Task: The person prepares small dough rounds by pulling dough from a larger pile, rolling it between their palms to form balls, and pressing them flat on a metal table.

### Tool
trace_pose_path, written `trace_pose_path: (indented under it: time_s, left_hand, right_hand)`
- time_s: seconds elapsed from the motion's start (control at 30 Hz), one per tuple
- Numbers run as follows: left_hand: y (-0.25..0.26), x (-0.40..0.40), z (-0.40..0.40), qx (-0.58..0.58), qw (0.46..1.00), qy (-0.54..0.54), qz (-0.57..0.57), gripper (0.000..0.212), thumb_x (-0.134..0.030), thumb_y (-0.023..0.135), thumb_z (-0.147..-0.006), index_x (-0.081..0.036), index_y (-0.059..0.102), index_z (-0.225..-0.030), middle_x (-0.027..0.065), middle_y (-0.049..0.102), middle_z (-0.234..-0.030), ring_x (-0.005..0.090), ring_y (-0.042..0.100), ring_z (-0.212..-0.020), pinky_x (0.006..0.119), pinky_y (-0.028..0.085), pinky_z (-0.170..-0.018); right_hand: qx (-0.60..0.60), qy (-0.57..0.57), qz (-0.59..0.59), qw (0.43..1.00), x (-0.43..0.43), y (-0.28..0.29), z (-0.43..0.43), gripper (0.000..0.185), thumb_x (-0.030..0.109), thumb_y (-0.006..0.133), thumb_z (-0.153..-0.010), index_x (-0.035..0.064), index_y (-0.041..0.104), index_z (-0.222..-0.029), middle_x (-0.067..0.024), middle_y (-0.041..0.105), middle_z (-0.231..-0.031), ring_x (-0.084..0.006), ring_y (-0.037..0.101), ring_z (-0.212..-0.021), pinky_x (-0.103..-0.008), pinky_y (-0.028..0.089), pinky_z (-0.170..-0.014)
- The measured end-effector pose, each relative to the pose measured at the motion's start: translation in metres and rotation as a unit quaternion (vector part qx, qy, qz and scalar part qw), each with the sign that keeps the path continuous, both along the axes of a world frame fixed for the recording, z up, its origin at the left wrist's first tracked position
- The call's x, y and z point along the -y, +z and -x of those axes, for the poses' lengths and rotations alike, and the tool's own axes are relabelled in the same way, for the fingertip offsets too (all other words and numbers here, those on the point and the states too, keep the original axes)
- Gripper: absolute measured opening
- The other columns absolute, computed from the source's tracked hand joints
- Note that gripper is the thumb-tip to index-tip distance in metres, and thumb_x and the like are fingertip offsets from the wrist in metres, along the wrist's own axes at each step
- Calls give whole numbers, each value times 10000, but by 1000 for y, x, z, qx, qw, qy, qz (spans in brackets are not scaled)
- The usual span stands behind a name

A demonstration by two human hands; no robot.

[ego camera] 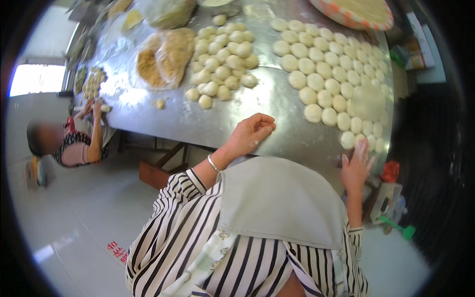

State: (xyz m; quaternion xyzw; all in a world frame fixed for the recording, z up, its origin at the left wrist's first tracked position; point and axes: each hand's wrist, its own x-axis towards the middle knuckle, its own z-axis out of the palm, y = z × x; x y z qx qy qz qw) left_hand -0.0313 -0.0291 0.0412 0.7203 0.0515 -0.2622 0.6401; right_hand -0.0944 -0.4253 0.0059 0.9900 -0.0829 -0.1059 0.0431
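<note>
My left hand [255,133] hovers at the near edge of the steel table [274,100], fingers curled towards the thumb with nothing visible in them. To the right, the fingertips of my right hand [358,163] touch a flattened dough round [360,139] at the near end of a block of rounds [332,87]. Its fingers are spread, and it grips nothing. These rounds lie flat in tight rows. Beyond my left hand is a looser cluster of dough balls [222,61], some stacked on others. A pale blurred patch hides a few rounds at the right.
An open plastic bag of yellow-brown crumbly filling [150,68] lies left of the dough balls. At the far left a person [79,146] handles a rolling pin [105,108] near small dough pieces [94,81]. A basin [358,13] stands at the back right.
</note>
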Motion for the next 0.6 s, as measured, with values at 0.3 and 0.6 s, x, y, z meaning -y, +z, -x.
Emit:
trace_pose_path:
  time_s: [0.3,0.6]
  left_hand:
    - [-52,-112,24,202,937,246,-142,240,-131,699,-1001,-31,673,-1218,11,713,-1004,89,621,-856,258,534,-752]
    - [-38,-148,-13,280,892,244,-259,329,-167,746,-897,-106,691,-1217,93,706,-1038,250,670,-873,369,559,-814]
  right_hand:
    - [171,133,-233,948,-118,37,-71,478,186,651,-968,14,564,-1405,-215,609,-1386,-404,543,-1311,-480,409,-1132]
    - [118,302,-263,909,-280,-3,-172,487,249,697,-934,62,571,-1366,-176,645,-1314,-385,585,-1213,-470,480,-1030]
